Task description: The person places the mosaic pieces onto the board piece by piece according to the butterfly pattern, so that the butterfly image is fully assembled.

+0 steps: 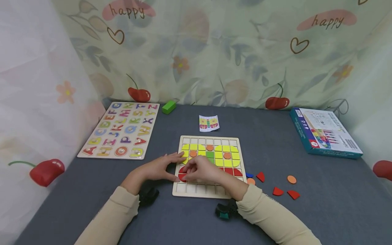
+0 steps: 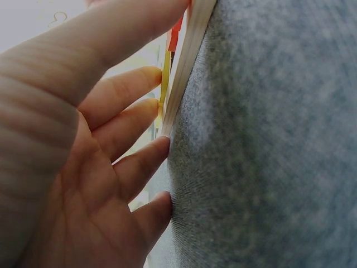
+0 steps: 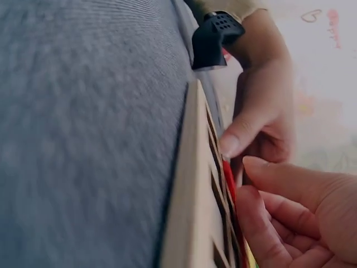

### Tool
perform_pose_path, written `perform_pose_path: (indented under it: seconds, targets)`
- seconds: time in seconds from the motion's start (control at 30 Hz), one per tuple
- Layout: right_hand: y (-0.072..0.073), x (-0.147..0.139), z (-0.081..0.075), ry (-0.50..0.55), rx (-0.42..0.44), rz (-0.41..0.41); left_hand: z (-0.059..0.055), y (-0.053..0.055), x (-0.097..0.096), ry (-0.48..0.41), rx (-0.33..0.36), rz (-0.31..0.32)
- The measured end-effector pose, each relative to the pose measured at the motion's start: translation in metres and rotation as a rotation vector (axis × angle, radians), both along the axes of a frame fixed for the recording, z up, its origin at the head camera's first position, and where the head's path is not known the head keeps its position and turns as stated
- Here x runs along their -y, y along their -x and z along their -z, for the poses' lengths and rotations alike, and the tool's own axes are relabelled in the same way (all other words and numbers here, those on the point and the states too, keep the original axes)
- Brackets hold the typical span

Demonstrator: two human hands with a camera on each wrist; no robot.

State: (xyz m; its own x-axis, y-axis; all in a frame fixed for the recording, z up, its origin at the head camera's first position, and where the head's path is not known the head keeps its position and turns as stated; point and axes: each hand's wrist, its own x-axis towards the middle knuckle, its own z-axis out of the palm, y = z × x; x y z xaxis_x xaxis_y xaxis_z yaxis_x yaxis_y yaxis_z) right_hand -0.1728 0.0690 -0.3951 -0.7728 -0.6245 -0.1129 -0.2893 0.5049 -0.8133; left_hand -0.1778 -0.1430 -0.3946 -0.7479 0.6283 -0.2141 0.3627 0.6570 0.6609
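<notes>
A wooden grid board (image 1: pixel 199 188) lies on the table, holding yellow tiles (image 1: pixel 226 162), orange discs (image 1: pixel 209 148), green tiles (image 1: pixel 210 154) and a row of red pieces (image 1: pixel 228 170). My left hand (image 1: pixel 157 167) rests at the board's left edge, fingers spread, with some fingertips touching yellow tiles. Over the red row is my right hand (image 1: pixel 206 170), its fingers bent. In the right wrist view, its thumb and forefinger stand slightly apart beside a red piece (image 3: pixel 230 181) in the grid, with nothing visible between them. The right hand hides part of the red row and the grid's middle.
Loose red pieces (image 1: pixel 278 191), an orange disc (image 1: pixel 292 179) and a partly covered blue piece (image 1: pixel 249 175) lie right of the board. Behind it is a picture card (image 1: pixel 209 123). An alphabet board (image 1: pixel 101 136), a green block (image 1: pixel 169 107) and a box (image 1: pixel 327 132) stand farther out.
</notes>
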Motion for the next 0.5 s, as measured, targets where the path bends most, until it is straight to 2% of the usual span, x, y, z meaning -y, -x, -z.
perform_pose_path:
  seconds: [0.2, 0.5]
  targets:
    - [0.0, -0.023, -0.009, 0.05, 0.076, 0.017, 0.002, 0.001, 0.0, 0.011, -0.009, -0.004]
    - [-0.009, -0.077, -0.02, 0.076, 0.087, 0.082, 0.002, 0.0, -0.001, 0.017, 0.006, -0.01]
